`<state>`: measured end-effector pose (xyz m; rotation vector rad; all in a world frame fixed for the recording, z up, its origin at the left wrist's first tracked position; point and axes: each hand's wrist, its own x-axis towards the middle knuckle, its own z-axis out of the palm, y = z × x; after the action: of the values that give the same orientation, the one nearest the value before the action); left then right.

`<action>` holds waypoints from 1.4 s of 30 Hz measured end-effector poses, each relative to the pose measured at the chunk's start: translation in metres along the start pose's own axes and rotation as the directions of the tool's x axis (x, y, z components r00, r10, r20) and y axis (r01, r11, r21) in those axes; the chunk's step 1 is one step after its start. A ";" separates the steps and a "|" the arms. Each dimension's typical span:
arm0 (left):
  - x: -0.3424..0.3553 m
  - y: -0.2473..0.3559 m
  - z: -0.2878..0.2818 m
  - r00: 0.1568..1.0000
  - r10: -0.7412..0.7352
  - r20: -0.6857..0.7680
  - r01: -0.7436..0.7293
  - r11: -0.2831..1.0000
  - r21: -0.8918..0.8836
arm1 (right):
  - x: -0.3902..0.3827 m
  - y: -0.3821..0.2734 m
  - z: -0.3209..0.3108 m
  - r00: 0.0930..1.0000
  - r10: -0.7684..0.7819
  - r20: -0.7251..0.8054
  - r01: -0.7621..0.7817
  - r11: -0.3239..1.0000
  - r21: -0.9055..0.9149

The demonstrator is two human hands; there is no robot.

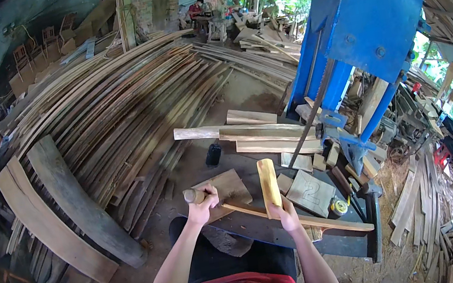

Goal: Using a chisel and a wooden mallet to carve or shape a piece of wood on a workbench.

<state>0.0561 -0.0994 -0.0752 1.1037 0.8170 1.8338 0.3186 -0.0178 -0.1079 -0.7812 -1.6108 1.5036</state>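
Observation:
My left hand is closed around a round wooden handle; whatever lies at its other end is hidden. Between my hands runs a long, thin wooden strip, slanting down to the right across the dark work table. My right hand grips the lower end of a yellowish wooden block, which points away from me just above the strip. Beyond my left hand lies a flat brown board. Right of the block is a square wooden piece with markings.
A tall blue band saw rises at the right, its blade coming down to the table. Several sawn timbers lie beyond the hands. A tape measure sits at the right. Stacked planks fill the left. Far off, a person sits.

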 end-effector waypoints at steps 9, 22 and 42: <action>0.004 -0.005 -0.004 0.999 -0.038 -0.005 0.038 0.997 0.066 | 0.003 -0.008 -0.003 0.996 0.074 -0.050 -0.079 0.989 -0.124; -0.003 0.000 0.004 0.980 -0.165 -0.107 0.177 0.978 0.113 | -0.024 -0.244 0.061 0.865 -0.334 0.374 0.494 0.438 -0.751; 0.003 -0.044 -0.031 0.993 0.075 0.093 -0.108 0.898 0.428 | -0.020 -0.219 0.084 0.745 -0.433 0.507 0.626 0.189 -0.757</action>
<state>0.0415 -0.0807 -0.1233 1.5024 1.1827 1.7162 0.2728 -0.1021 0.1071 -0.4609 -2.5265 0.0183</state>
